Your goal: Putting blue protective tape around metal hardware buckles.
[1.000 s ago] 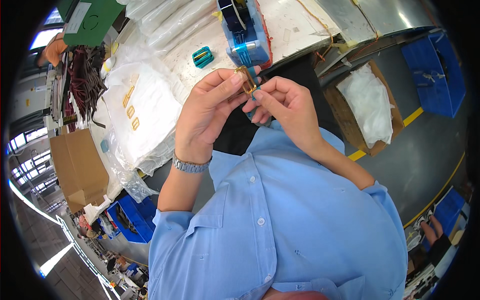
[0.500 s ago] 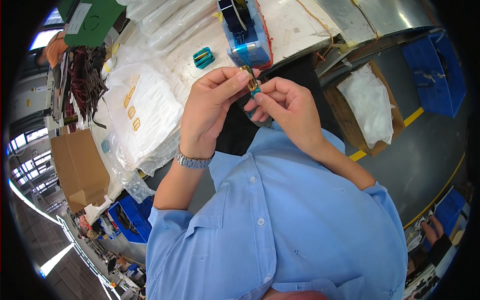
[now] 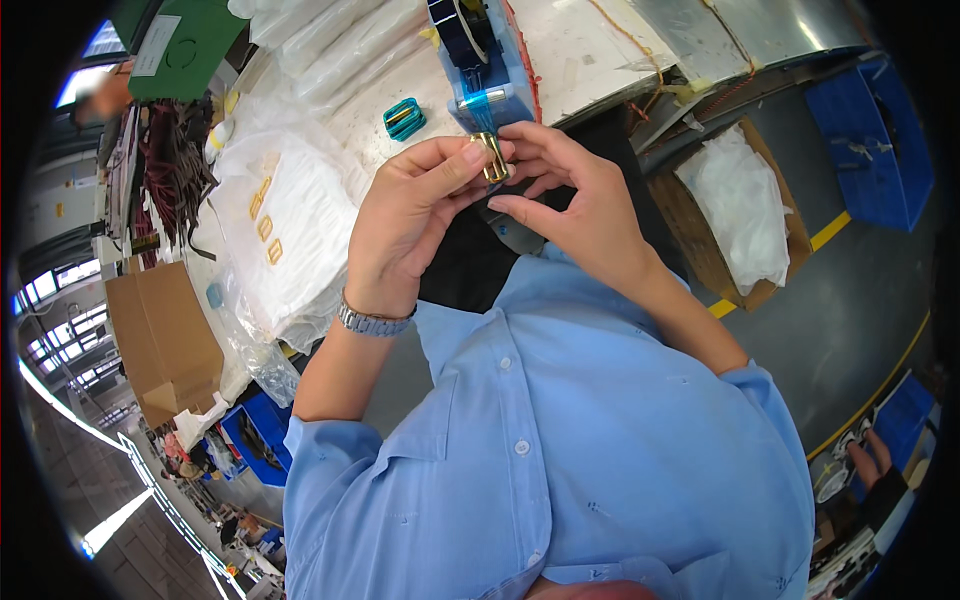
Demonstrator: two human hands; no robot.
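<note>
My left hand point(image 3: 405, 215) pinches a shiny gold metal buckle point(image 3: 495, 165) between thumb and fingers, just in front of the blue tape dispenser point(image 3: 516, 85). Teal tape point(image 3: 482, 110) runs down from the dispenser toward the buckle's upper end; whether it sticks to the metal I cannot tell. To the right of the buckle, my right hand point(image 3: 590, 200) is open, its thumb spread away from the fingers. Its index fingertip lies close to the buckle's top, partly behind it. A teal-wrapped bundle point(image 3: 404, 119) with gold metal inside sits on the table, left of the dispenser.
Several gold rectangular buckles point(image 3: 274, 250) lie on white plastic sheeting point(image 3: 315, 220) at the left. Clear plastic rolls point(image 3: 340, 50) are behind. A carton with white plastic point(image 3: 740, 210) and a blue bin point(image 3: 870, 150) stand at the right. Another carton point(image 3: 165, 335) is at far left.
The buckle has moved up against the tape at the dispenser in my left hand. My right hand has let go of its lower teal end and spread its fingers.
</note>
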